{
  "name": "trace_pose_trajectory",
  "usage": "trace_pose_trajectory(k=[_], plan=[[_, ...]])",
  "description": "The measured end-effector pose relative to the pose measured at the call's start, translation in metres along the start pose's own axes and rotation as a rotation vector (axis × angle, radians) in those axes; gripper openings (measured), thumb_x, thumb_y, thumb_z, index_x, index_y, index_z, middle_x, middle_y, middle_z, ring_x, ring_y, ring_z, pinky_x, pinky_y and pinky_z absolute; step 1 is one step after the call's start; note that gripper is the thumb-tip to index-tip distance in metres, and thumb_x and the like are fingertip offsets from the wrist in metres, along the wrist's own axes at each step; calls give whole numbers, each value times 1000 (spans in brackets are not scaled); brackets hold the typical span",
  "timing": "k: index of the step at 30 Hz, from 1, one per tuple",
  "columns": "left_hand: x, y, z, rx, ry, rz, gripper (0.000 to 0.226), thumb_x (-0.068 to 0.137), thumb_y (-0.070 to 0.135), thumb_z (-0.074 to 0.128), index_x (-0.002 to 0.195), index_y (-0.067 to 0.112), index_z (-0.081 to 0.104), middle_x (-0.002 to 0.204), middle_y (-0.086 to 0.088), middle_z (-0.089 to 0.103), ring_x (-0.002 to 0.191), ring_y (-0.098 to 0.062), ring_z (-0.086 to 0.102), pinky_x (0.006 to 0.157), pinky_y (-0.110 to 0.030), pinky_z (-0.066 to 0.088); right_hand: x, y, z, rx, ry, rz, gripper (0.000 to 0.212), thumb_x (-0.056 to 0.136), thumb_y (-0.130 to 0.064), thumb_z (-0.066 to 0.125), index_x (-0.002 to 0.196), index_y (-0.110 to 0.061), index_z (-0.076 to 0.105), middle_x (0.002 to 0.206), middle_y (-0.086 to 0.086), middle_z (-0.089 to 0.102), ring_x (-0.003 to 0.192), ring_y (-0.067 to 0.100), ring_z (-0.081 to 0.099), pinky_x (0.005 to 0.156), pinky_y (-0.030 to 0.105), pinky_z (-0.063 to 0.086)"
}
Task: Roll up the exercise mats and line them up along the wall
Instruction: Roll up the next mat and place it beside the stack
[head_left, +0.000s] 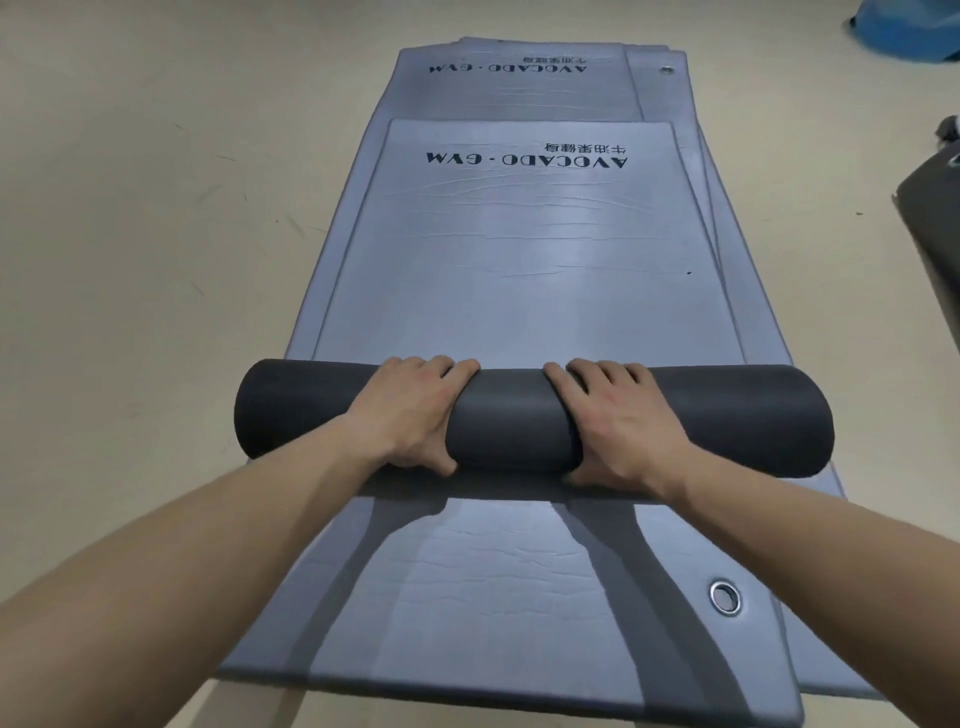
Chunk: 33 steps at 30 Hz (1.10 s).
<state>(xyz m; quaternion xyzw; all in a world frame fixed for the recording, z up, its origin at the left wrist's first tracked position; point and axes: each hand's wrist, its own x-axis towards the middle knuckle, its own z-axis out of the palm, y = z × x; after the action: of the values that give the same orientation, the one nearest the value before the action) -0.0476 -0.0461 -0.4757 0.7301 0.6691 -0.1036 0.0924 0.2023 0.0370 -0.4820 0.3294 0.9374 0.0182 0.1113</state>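
Observation:
A stack of blue-grey exercise mats (519, 597) printed "AVOCADO·GYM" lies flat on the floor, running away from me. The top mat (524, 249) is partly rolled: its dark grey underside forms a thick roll (511, 415) lying across the stack at mid-frame. My left hand (418, 413) grips the roll left of its centre, fingers over the top and thumb underneath. My right hand (621, 421) grips it right of centre the same way. The unrolled part of the top mat stretches ahead of the roll.
Beige floor (130, 234) lies open to the left. A metal eyelet (725, 597) sits in a lower mat's near right corner. A dark object (935, 208) rests at the right edge, and something blue (914, 31) is at the top right corner.

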Motion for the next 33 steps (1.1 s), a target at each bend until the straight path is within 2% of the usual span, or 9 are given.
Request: trace_pose_trajectory(k=[3, 6, 10, 12, 17, 19, 23, 29, 33], plan=[[10, -5, -25, -157, -205, -15, 106, 57, 67, 86, 144, 34, 35, 124, 5, 60, 106, -23, 60, 92, -42, 52, 17, 15, -31, 158, -181, -14, 107, 55, -69, 81, 145, -35, 32, 123, -3, 59, 105, 25, 60, 90, 41, 51], [3, 1, -30, -299, -386, -15, 115, 58, 68, 89, 151, 36, 30, 137, 5, 55, 120, -24, 58, 103, -42, 47, 15, 22, -42, 242, -348, -79, 106, 52, -68, 87, 141, -39, 38, 118, -8, 62, 105, 21, 61, 88, 39, 51], [-27, 24, -12, -3, -116, -59, 128, 61, 83, 73, 160, 28, 15, 154, -1, 41, 128, -27, 53, 111, -43, 41, 20, 23, -43, 332, -426, -67, 108, 51, -65, 91, 142, -40, 39, 121, -11, 61, 111, 21, 61, 95, 40, 50], [-28, 28, -6, 29, -49, -51, 123, 61, 83, 72, 157, 27, 19, 148, -1, 47, 121, -26, 55, 106, -42, 46, 20, 26, -42, 322, -391, -71, 112, 52, -69, 89, 147, -40, 36, 126, -9, 58, 117, 23, 58, 98, 41, 48], [0, 3, -28, -238, -217, -34, 111, 53, 78, 82, 145, 36, 35, 127, 9, 59, 110, -21, 60, 85, -36, 48, -13, 16, -20, 30, -14, -19, 124, 58, -80, 75, 157, -32, 20, 151, 0, 45, 130, 29, 49, 110, 49, 39], [4, 2, -28, -237, -209, -38, 116, 54, 79, 81, 150, 35, 32, 133, 8, 57, 116, -21, 58, 91, -37, 48, -11, 15, -18, 7, -19, -10, 123, 57, -80, 76, 155, -31, 20, 149, 3, 46, 127, 31, 52, 107, 50, 41], [-16, 22, 1, 67, 115, -77, 129, 60, 82, 74, 161, 25, 16, 153, -3, 44, 133, -29, 49, 114, -46, 36, 17, 28, -43, 139, -135, -16, 121, 52, -83, 79, 153, -37, 28, 139, -1, 55, 116, 28, 60, 94, 44, 52], [5, 9, -17, -75, 28, -61, 114, 58, 74, 81, 150, 31, 28, 136, 2, 58, 110, -25, 60, 93, -41, 51, 11, 24, -25, -46, -30, -1, 138, 51, -85, 79, 158, -31, 12, 147, 5, 46, 127, 32, 51, 108, 49, 41], [14, -4, -37, -197, -113, -57, 105, 57, 68, 88, 143, 35, 37, 120, 9, 61, 99, -18, 57, 83, -34, 47, 29, 29, -51, 82, -148, 2, 113, 51, -77, 84, 144, -34, 36, 119, -2, 61, 104, 27, 61, 85, 41, 51]])
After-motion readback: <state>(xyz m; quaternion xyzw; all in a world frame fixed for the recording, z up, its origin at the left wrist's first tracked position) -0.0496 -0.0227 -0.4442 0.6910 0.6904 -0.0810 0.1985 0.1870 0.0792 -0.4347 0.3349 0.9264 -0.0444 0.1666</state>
